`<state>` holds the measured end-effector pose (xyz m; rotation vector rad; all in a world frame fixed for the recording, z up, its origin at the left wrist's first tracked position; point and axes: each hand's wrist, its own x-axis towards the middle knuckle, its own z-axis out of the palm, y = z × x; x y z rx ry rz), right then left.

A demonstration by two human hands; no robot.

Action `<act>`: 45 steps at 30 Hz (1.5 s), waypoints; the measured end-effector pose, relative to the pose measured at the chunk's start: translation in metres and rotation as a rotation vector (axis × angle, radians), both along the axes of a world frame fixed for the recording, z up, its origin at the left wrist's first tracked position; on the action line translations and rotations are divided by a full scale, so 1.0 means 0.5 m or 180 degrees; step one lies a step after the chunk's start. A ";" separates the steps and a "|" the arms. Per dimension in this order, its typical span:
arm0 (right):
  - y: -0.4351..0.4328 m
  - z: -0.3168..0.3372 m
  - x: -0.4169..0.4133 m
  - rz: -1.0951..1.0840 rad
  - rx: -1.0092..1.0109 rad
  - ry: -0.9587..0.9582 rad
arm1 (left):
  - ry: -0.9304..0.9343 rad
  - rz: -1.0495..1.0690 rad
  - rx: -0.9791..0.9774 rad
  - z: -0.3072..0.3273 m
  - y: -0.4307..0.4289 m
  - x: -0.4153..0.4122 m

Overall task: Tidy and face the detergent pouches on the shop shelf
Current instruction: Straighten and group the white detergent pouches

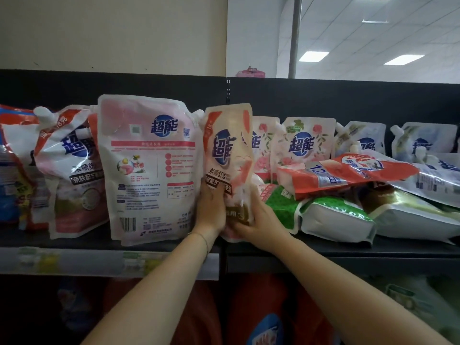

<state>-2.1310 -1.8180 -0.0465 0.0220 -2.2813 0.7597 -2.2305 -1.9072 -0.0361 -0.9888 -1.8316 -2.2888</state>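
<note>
Now both hands grip one cream-pink pouch, held upright at the front of the shelf. The left hand is on its lower left edge and the right hand on its lower right, fingers curled round it. Just left stands a big pink pouch, back label facing out. To the right, a red pouch lies flat atop a green pouch.

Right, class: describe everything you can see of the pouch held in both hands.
The pouch is glossy soft plastic, cream and peach-pink with an orange-red edge, a blue logo and dark label bands. It is held upright, front turned partly left, near the shelf front. The left hand and right hand grip its lower part, one on each side.
</note>
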 end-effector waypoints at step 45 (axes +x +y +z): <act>0.134 0.125 -0.103 -0.1971 -0.0517 0.0437 | 0.1249 0.0472 -0.0099 -0.007 0.003 0.000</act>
